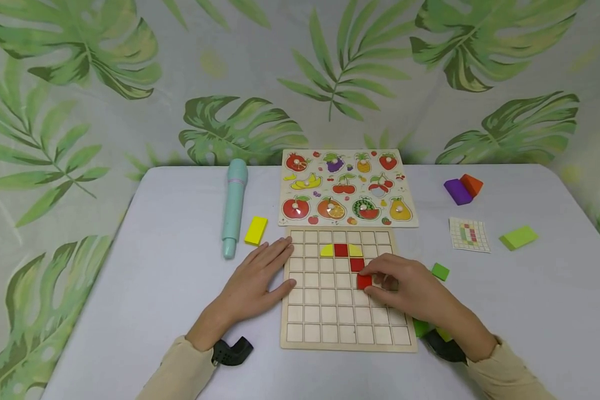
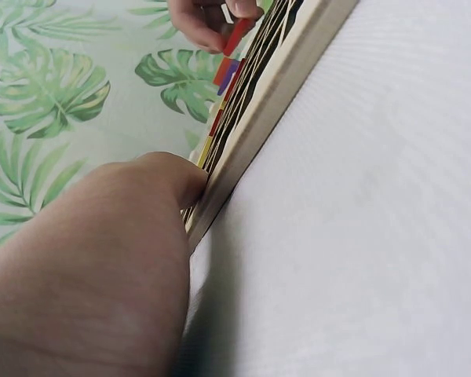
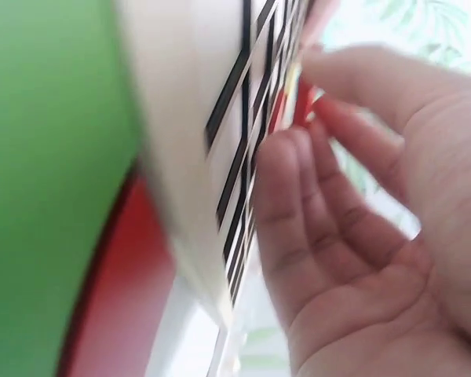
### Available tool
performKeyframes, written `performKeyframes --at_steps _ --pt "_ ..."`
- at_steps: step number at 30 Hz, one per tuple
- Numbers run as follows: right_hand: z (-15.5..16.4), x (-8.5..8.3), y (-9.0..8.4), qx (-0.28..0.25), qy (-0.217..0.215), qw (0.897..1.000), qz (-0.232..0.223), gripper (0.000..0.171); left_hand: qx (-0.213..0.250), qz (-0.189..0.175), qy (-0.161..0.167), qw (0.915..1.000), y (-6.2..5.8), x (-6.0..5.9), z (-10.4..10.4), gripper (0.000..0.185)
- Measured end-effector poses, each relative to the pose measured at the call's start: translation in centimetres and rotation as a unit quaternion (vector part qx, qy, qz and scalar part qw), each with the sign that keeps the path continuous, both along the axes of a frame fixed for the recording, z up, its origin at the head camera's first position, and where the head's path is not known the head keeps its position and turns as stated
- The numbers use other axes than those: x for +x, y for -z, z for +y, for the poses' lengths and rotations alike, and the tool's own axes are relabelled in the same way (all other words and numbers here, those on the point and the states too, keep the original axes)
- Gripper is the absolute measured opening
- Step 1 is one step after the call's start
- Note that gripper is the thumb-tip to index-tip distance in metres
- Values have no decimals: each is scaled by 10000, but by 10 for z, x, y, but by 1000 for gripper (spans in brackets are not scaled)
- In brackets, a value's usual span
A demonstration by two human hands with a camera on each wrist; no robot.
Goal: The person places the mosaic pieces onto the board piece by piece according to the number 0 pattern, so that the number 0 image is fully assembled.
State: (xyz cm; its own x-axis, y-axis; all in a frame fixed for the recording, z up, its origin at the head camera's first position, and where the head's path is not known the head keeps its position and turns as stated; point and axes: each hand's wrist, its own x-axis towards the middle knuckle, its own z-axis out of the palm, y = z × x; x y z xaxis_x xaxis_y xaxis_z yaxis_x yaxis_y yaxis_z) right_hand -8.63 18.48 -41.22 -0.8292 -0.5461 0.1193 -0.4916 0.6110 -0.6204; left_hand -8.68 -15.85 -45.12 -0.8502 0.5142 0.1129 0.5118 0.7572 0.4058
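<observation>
A wooden grid board (image 1: 312,316) lies in the middle of the table. In its upper rows sit two yellow quarter-round pieces (image 1: 326,251) with a red square (image 1: 340,250) between them, and another red square (image 1: 357,264) one row down. My right hand (image 1: 410,280) pinches a red square block (image 1: 364,281) between thumb and fingers over the cell below; in the left wrist view this block (image 2: 237,36) looks tilted. My left hand (image 1: 255,280) rests flat with fingers spread, its fingertips and thumb touching the board's left edge.
Behind the board lies a fruit peg puzzle (image 1: 350,189). To the left are a teal tube (image 1: 234,208) and a yellow block (image 1: 256,230). At right lie a pattern card (image 1: 470,235), a purple block (image 1: 458,191), an orange block (image 1: 472,185) and green blocks (image 1: 518,238).
</observation>
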Motion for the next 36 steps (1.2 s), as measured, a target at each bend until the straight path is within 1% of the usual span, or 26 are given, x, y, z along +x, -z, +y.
performKeyframes --at_steps 4,8,11,14,19,28,33,36 --pt "-6 0 4 206 82 9996 152 22 70 156 29 9998 1 0 0 71" --pt "-9 1 6 432 174 9988 167 20 128 277 58 9995 1 0 0 71" --pt "-9 1 6 504 222 9983 181 20 87 198 41 9998 1 0 0 71" --pt "-9 2 5 518 195 9982 223 20 19 58 12 10000 0 -1 0 71" --pt "-9 3 3 568 116 9978 309 22 -44 -58 -33 10000 1 -1 0 72" --pt "-7 1 1 944 -71 9941 526 24 -57 -23 -30 10000 0 -2 0 72" --pt "-9 2 0 925 -114 9940 570 22 -49 -54 -40 10000 0 -2 0 72" --pt "-10 4 -1 1049 -138 9923 646 22 -14 -49 -32 10000 0 -1 0 71"
